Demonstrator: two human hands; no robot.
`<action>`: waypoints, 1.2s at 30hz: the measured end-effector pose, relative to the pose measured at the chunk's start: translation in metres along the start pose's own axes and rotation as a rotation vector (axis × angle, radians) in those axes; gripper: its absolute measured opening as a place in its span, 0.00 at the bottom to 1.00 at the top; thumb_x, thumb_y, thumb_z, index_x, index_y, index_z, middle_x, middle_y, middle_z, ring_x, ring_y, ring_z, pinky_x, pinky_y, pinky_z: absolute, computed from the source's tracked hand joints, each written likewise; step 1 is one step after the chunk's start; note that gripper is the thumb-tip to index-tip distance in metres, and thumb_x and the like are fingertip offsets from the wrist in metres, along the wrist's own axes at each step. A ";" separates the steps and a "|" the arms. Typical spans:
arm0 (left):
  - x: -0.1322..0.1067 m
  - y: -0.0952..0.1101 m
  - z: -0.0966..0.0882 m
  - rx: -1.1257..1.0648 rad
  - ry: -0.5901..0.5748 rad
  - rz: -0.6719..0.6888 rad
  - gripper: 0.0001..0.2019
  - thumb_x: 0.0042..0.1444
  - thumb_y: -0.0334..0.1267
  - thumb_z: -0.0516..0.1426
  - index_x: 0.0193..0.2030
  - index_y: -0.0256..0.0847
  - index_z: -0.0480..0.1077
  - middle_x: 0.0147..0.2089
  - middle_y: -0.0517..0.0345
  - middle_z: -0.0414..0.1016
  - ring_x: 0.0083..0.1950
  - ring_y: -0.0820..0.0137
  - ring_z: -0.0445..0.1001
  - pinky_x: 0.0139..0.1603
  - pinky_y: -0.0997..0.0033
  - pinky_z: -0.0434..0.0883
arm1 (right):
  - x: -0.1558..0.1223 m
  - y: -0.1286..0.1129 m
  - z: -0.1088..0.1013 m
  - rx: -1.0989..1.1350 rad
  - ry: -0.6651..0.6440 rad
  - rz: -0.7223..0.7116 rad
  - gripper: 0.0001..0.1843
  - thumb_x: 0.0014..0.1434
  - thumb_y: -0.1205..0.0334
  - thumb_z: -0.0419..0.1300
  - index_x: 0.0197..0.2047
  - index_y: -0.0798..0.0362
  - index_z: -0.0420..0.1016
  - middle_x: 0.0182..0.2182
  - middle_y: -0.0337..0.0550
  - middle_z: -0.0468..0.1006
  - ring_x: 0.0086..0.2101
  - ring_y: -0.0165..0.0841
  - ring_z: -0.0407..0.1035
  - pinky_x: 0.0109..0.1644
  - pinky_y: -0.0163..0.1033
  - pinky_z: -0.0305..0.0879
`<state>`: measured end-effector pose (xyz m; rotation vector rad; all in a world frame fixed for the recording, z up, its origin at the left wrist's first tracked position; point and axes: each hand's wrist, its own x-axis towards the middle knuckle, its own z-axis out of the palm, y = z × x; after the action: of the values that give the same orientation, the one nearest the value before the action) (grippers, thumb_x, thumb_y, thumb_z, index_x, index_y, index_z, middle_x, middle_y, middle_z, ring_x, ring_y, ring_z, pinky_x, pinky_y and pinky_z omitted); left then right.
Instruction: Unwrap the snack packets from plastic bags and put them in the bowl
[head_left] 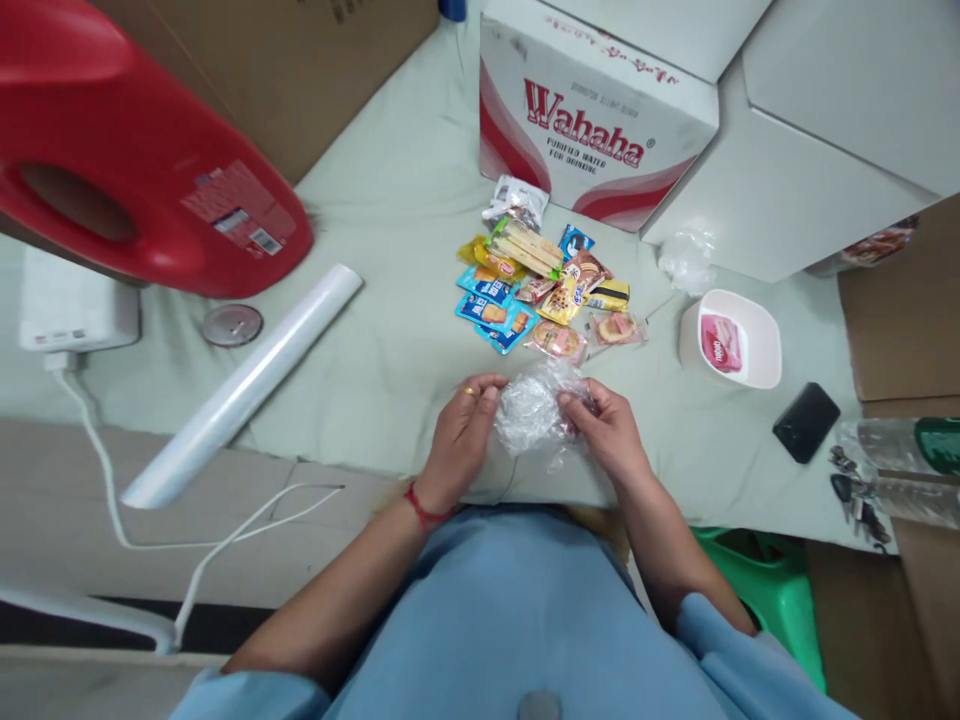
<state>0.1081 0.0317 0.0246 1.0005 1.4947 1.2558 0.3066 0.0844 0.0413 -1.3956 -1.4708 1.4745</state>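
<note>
Plastic film is pinched by the left hand and right hand, apparently mid-wrap; neat tucking would need steadiness.

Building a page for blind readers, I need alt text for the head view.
A person's left hand and right hand hold crumpled clear plastic at a table. Beyond lies a pile of wrapped snacks before a water box, with a pale roll to the left and a white bowl holding a pink packet to the right.
</note>
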 end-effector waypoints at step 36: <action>0.004 -0.025 0.018 0.279 0.016 0.391 0.08 0.63 0.41 0.63 0.47 0.44 0.78 0.48 0.54 0.79 0.48 0.66 0.77 0.48 0.65 0.75 | -0.008 0.009 -0.017 -0.006 0.125 0.056 0.26 0.58 0.35 0.66 0.34 0.52 0.78 0.18 0.32 0.62 0.20 0.27 0.53 0.24 0.34 0.49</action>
<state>0.1235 0.0363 -0.0020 1.5271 1.5637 1.3449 0.3264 0.0798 0.0378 -1.5155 -1.3692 1.3911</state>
